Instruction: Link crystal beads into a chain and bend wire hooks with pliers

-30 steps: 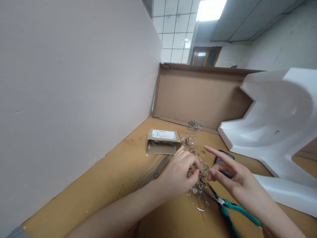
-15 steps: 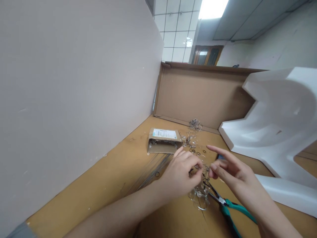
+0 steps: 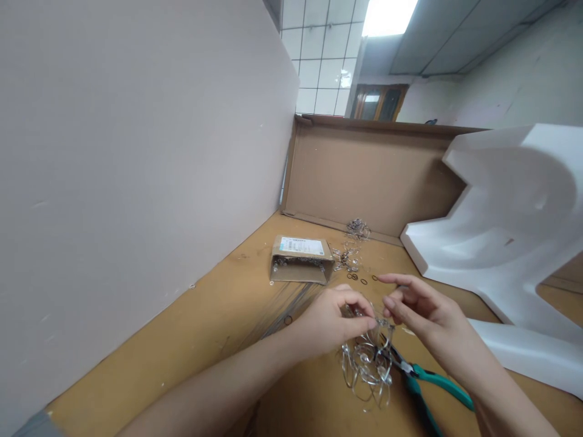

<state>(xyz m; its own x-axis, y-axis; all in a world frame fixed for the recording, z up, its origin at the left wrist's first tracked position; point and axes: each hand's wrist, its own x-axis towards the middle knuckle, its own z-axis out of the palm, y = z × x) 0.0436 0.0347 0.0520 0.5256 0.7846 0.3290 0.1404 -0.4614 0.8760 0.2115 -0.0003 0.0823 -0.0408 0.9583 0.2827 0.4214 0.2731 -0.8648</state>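
Note:
A tangled silver wire piece with clear beads (image 3: 364, 364) hangs just above the table. My left hand (image 3: 334, 318) is closed on its upper part, thumb and forefinger pinched together. My right hand (image 3: 421, 309) is close by on the right, its forefinger stretched out. Its thumb and middle finger are pinched at the upper end of the same wire piece; the exact grip is too small to see. Pliers with green handles (image 3: 414, 370) lie behind and right of the wire piece, jaws partly hidden by it.
An open cardboard box (image 3: 300, 258) holding small clear parts stands beyond my left hand. Small dark rings (image 3: 363, 281) and heaps of wire parts (image 3: 357, 229) lie to its right. Thin straight wires (image 3: 282, 309) lie near my left forearm. White foam (image 3: 510, 206) stands right.
My left hand has opened its pinch slightly and turned, and the wire piece now hangs lower and more in sight. My right hand's forefinger has dipped a little.

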